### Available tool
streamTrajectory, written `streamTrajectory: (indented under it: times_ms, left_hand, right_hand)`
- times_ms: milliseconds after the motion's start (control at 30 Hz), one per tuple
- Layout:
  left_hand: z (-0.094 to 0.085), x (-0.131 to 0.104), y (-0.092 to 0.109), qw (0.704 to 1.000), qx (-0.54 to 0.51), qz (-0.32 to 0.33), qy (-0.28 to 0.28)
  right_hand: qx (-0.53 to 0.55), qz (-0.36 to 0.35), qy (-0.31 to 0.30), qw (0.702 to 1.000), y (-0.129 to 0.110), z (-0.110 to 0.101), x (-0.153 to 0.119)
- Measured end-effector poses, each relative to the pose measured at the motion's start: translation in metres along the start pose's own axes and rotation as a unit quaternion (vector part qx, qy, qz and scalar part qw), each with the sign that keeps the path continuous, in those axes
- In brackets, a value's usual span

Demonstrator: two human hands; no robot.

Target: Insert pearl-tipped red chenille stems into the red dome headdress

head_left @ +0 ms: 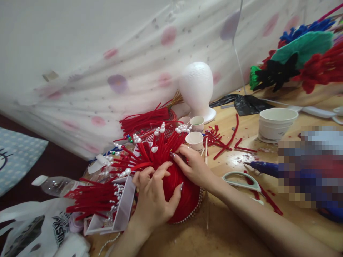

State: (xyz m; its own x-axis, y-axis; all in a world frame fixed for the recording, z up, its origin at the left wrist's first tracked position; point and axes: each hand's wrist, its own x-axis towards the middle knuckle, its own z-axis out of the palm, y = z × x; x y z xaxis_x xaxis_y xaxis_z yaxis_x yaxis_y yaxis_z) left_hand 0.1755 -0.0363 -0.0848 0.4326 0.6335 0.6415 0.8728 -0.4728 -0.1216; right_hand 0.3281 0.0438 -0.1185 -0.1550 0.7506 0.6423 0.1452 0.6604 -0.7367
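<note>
A red domed headpiece [187, 200] with a rim of small pearls is between my hands on the table. Red fuzzy stems tipped with white pearl beads fan out from its top. My left hand [154, 194] curves around its near left side, thumb apart from the bent fingers, holding it. From the right, my right hand [193, 166] presses thumb and fingertips on the base of the stems; whatever small piece lies under the fingertips is hidden. A white tray [124, 207] with pearl-tipped red stems [93, 196] stands close beside my left hand.
A foam head [197, 89] stands behind small paper cups [194, 141]. To the right lie scissors [242, 178], a blue glue gun [264, 168], red scraps and a larger white cup [277, 125]. A plastic bottle [57, 185] and plastic bag [34, 228] are at left.
</note>
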Motion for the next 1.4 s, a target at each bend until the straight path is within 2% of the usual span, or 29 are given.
streamTrajectory:
  times_ms: [267,467,733,867,1067,1233,1400]
  left_hand:
    - [0.002,0.002,0.003,0.997,-0.066,0.004,0.048]
    - [0.000,0.002,-0.001,1.000,-0.002,0.009,-0.001]
    - [0.003,-0.002,-0.001,0.999,-0.029,0.019,0.003]
    - [0.005,-0.002,0.001,0.998,-0.048,0.022,0.037]
    - [0.003,0.000,0.002,1.000,0.006,0.015,0.017]
    - [0.003,0.001,0.008,0.999,0.009,0.005,0.033]
    - [0.003,0.003,0.011,0.999,0.007,0.007,0.044]
  right_hand:
    - [-0.003,-0.004,0.005,1.000,0.000,0.000,0.001]
    - [-0.004,0.002,0.001,1.000,0.000,0.001,0.001]
    - [-0.006,0.019,0.018,1.000,0.003,0.003,-0.001]
    - [-0.008,0.026,0.017,0.999,0.003,0.003,-0.001]
    - [0.033,-0.012,0.013,0.999,0.001,0.002,0.000]
    - [0.043,-0.049,0.020,0.998,0.000,0.001,0.001]
    - [0.040,-0.008,0.003,0.999,0.002,0.003,0.000]
